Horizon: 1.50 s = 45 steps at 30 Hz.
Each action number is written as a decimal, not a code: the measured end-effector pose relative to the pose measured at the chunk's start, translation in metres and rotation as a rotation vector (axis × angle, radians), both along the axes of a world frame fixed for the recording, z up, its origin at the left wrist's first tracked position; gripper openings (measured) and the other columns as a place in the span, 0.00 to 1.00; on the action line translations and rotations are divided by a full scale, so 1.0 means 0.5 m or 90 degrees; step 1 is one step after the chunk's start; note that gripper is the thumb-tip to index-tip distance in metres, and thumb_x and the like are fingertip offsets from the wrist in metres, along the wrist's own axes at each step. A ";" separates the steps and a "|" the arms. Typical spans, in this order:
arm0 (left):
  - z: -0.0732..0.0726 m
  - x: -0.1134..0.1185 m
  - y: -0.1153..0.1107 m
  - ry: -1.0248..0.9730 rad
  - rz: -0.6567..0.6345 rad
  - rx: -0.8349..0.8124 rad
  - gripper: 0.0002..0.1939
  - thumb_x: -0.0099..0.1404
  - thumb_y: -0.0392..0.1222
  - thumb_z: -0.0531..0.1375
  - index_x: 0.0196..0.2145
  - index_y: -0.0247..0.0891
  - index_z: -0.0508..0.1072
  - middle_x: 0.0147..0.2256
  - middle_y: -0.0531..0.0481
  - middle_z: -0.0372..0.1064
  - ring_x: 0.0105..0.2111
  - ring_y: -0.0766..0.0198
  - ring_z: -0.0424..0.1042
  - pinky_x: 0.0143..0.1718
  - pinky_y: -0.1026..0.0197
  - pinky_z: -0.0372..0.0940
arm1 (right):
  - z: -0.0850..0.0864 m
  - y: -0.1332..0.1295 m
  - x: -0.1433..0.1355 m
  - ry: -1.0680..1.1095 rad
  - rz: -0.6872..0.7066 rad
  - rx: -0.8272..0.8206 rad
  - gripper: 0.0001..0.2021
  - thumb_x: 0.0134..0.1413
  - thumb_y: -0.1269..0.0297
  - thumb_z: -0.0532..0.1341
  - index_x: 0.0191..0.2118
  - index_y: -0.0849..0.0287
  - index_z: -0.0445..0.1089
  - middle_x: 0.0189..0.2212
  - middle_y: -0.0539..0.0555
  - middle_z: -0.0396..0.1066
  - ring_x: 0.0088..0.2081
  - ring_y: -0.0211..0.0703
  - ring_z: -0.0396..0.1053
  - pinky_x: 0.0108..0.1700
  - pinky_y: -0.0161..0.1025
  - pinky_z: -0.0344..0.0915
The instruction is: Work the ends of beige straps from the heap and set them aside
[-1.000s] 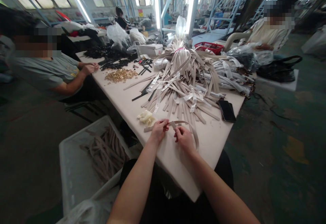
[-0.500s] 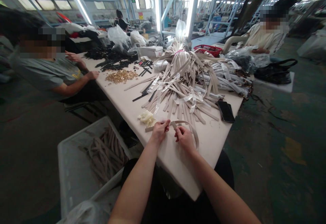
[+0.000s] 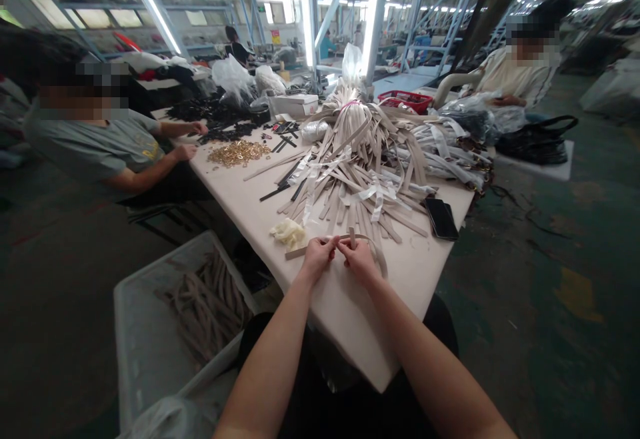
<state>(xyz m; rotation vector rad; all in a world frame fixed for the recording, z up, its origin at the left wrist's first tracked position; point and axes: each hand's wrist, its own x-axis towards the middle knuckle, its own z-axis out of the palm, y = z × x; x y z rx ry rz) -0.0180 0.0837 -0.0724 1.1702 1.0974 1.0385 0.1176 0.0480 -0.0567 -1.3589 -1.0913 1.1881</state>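
Observation:
Near the front corner of the table (image 3: 345,306), my left hand (image 3: 320,257) and my right hand (image 3: 357,258) meet at the fingertips. Both are closed on a beige strap (image 3: 379,252), which curves behind and to the right of my right hand. One strap end sticks up above the right fingers. Another flat piece of strap (image 3: 295,253) shows left of my left hand. Just beyond lies a crumpled pale yellow cloth or glove (image 3: 288,233). A large bundle of beige straps (image 3: 355,152) fans out over the table.
Gold metal pieces (image 3: 239,153) lie at the left, beside a seated person (image 3: 100,152). Stacked phones (image 3: 441,218) rest by the right edge. A plastic bin (image 3: 125,332) with straps stands at lower left. Further back are a red basket (image 3: 406,100) and another person (image 3: 525,72).
My right hand has moved left to meet my left hand, and the strap end in it now points upward. The person at the left has shifted their hands.

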 end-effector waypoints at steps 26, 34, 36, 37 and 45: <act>0.005 -0.007 0.018 -0.248 0.034 -0.088 0.20 0.52 0.53 0.71 0.28 0.33 0.74 0.22 0.51 0.67 0.21 0.70 0.64 0.22 0.66 0.56 | -0.030 -0.045 0.006 0.056 0.026 0.021 0.19 0.55 0.45 0.59 0.31 0.58 0.71 0.21 0.47 0.65 0.20 0.36 0.63 0.26 0.36 0.73; 0.009 -0.007 0.015 -0.269 0.018 -0.080 0.18 0.55 0.52 0.70 0.28 0.33 0.74 0.26 0.48 0.70 0.21 0.71 0.64 0.22 0.66 0.55 | -0.015 -0.069 -0.017 -0.116 -0.129 0.084 0.20 0.61 0.46 0.55 0.38 0.58 0.73 0.30 0.55 0.75 0.24 0.43 0.73 0.27 0.38 0.71; 0.007 -0.005 0.015 -0.245 0.019 -0.071 0.18 0.55 0.53 0.70 0.28 0.33 0.74 0.24 0.49 0.69 0.21 0.70 0.64 0.22 0.66 0.55 | -0.014 -0.072 -0.018 -0.135 -0.127 0.093 0.19 0.62 0.47 0.55 0.38 0.58 0.73 0.31 0.55 0.75 0.24 0.43 0.73 0.28 0.38 0.71; 0.005 -0.004 0.015 -0.231 0.021 -0.066 0.19 0.55 0.53 0.70 0.28 0.33 0.75 0.23 0.50 0.69 0.20 0.70 0.64 0.22 0.66 0.55 | -0.014 -0.072 -0.018 -0.144 -0.125 0.094 0.19 0.62 0.47 0.55 0.39 0.58 0.73 0.31 0.55 0.75 0.24 0.43 0.73 0.29 0.38 0.70; -0.009 -0.002 0.013 -0.161 0.026 -0.054 0.20 0.54 0.55 0.70 0.26 0.34 0.74 0.20 0.50 0.68 0.19 0.70 0.63 0.22 0.65 0.56 | -0.018 -0.070 -0.019 -0.196 -0.106 0.116 0.19 0.63 0.48 0.55 0.37 0.57 0.75 0.28 0.54 0.75 0.24 0.42 0.72 0.30 0.37 0.70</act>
